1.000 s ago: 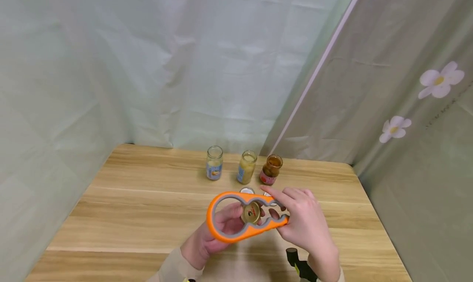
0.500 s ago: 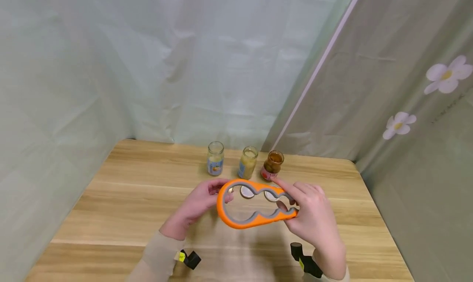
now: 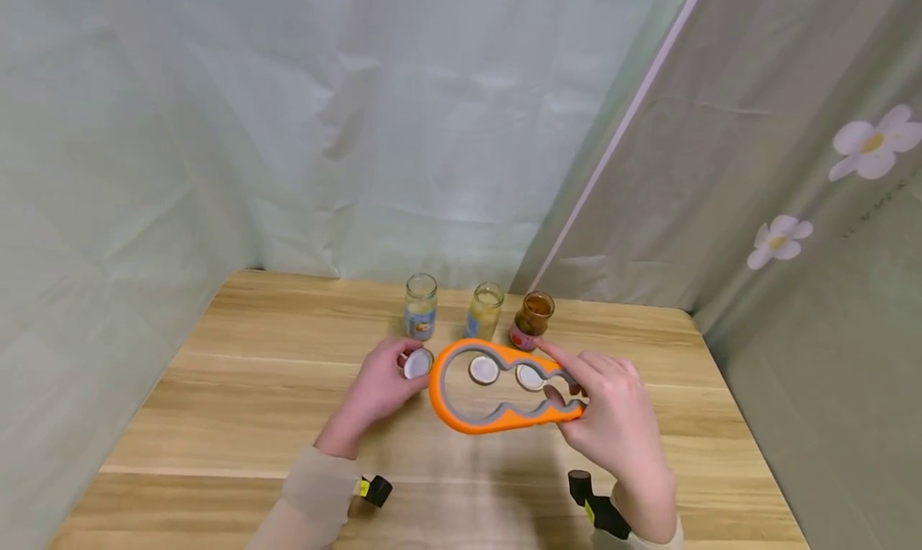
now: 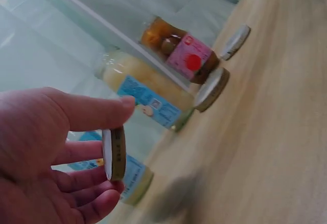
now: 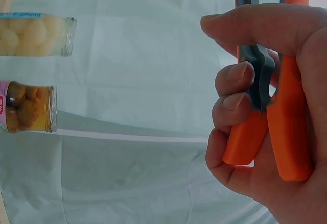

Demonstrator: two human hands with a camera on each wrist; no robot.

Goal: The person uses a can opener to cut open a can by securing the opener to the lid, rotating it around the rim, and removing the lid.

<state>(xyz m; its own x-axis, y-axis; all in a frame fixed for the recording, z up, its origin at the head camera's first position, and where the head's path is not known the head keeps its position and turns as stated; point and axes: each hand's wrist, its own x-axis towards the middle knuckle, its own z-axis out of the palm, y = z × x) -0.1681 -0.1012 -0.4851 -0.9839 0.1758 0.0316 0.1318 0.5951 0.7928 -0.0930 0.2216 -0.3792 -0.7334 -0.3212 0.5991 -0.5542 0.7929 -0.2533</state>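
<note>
My left hand point(image 3: 378, 382) pinches a jar lid point(image 3: 418, 364) between thumb and fingers, its white underside facing up. In the left wrist view the lid point(image 4: 115, 153) appears edge-on, held above the wooden tabletop. My right hand point(image 3: 608, 406) grips the handles of an orange and grey jar opener point(image 3: 436, 390), held up over the table; its rounded end points left. Through its gaps two more lids show, a left lid point(image 3: 484, 370) and a right lid point(image 3: 531, 378), both lying white side up. In the right wrist view, fingers point(image 5: 235, 104) curl round the opener's handles.
Three lidless glass jars stand in a row behind: a left jar point(image 3: 421, 314) with a blue label, a middle jar point(image 3: 484, 314) with pale contents, and a brown jar point(image 3: 531, 319) with a pink label. A curtain point(image 3: 389, 134) hangs beyond the wooden table point(image 3: 238, 390).
My left hand has moved left and away from me with the lid, which showed its gold top a second ago and now shows its underside. The opener has shifted slightly right and up.
</note>
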